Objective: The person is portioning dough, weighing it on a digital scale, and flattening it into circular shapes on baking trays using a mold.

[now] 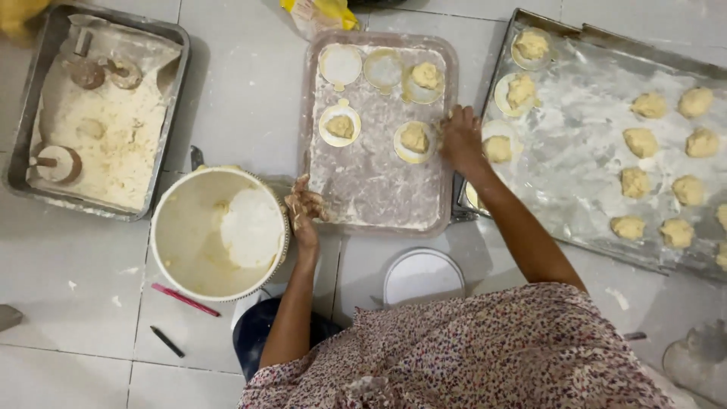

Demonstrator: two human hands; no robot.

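While the right hand [460, 138] rests at the right edge of the floured, pinkish rectangular plastic tray [379, 204] in the upper middle of the frame, its fingers lie bent and close together just beside a thin pale dough round topped with a yellow filling ball [414, 141]; whether they pinch anything I cannot tell. On that tray three rounds carry filling, while two more at its top edge, including the bare white dough round [340, 64], lie unfilled. So, as I judge it, the filling is partly done here and none of the rounds looks closed up.

The left hand [304, 206], dusted with flour, sits at the tray's lower left corner, fingers curled loosely and apart, holding nothing that I can see. It is just beside the round white bucket of pale flour [218, 232] at the lower left.

To the right, the long metal baking tray [598, 144] holds more filled rounds near its left edge and many loose yellow filling balls [640, 141] further right. At the upper left, a grey metal pan of flour with round wooden stamps [98, 113] lies well apart from both hands.
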